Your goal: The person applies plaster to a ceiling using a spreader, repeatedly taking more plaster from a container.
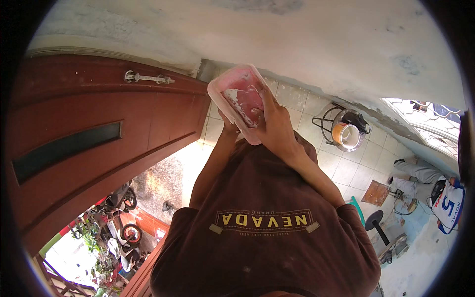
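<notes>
In front of my chest is a tilted, rectangular plastic tub (232, 81), pinkish and translucent. White paste (243, 97) is smeared across its inside. My left hand (229, 124) supports the tub from its lower left side, with most of its fingers hidden behind the wall. Over the right rim lies my right hand (275, 121), its thumb inside the tub and its index finger along the edge. Whether a small tool is also in that hand cannot be made out.
A brown door (163, 116) stands at the left, near a pale, patchy wall (326, 39). On the right, an orange-and-white bucket (347, 136) rests on a round stand. Farther right are another person (420, 178), a brown board (376, 193) and a cable. Motorbikes (129, 232) are outside.
</notes>
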A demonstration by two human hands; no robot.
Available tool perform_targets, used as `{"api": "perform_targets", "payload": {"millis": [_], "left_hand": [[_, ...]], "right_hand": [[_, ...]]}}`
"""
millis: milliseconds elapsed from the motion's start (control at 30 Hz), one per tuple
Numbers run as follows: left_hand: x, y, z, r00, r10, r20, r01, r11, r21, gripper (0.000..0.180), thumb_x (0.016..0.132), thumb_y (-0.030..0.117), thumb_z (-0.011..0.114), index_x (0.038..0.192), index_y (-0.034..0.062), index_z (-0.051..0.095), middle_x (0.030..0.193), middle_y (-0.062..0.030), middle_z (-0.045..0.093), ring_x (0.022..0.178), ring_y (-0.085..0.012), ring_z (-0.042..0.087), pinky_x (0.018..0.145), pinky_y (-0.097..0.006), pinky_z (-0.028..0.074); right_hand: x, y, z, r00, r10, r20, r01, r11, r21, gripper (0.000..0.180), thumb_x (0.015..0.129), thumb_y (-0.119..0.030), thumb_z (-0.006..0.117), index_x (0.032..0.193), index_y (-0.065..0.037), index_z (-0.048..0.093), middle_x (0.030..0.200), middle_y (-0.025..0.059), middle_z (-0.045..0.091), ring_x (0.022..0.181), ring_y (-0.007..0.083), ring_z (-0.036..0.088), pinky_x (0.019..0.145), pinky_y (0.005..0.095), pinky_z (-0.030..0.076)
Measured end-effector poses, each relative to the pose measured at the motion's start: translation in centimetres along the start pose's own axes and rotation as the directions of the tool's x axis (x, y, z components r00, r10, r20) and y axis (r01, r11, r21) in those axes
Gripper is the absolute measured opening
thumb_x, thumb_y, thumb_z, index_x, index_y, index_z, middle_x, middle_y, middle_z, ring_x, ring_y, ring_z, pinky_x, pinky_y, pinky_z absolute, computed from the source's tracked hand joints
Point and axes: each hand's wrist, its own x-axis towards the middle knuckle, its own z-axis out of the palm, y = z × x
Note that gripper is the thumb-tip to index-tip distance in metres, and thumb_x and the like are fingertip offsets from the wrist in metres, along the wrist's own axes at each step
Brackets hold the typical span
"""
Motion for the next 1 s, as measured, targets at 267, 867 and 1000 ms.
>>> {"api": "perform_targets", "payload": {"millis": [267,867,1000], "left_hand": [[0.4,0.0,-1.8,0.997,0.070,-0.030,-0.069,0.997,0.046,0.072,0.104,0.064,0.037,0.149,0.0081,0.041,0.142,-0.0145,0.055,0.128,-0.0292,0.058,0.106,-0.044,0.053],[0.8,1.6,6.1,0.997,-0.080,-0.002,0.079,0.986,-0.147,0.086,0.101,0.075,0.025,0.153,0.0075,0.037,0.145,-0.0155,0.052,0.130,-0.0305,0.056,0.110,-0.045,0.049],[0.5,1.9,7.0,0.996,0.033,-0.084,-0.038,0.997,-0.060,0.084,0.102,0.073,0.026,0.152,0.0067,0.040,0.144,-0.0153,0.054,0.132,-0.0312,0.055,0.112,-0.046,0.047]], "right_hand": [[-0.3,0.5,-0.5,0.997,0.074,-0.014,-0.072,0.991,0.114,0.059,0.085,0.006,0.064,0.141,0.003,0.047,0.089,0.0303,0.069,0.088,0.0500,0.068,0.074,0.0448,0.055],[-1.1,4.8,-3.4,0.976,0.217,-0.020,-0.189,0.890,0.416,0.036,0.092,-0.001,0.068,0.126,0.002,0.055,0.092,0.0172,0.074,0.081,0.0254,0.073,0.074,0.0344,0.055],[-0.3,4.5,-5.2,0.937,0.350,-0.011,-0.221,0.616,0.756,0.033,0.097,-0.002,0.065,0.129,0.001,0.057,0.106,0.0119,0.073,0.094,0.0188,0.072,0.085,0.0324,0.057]]}}
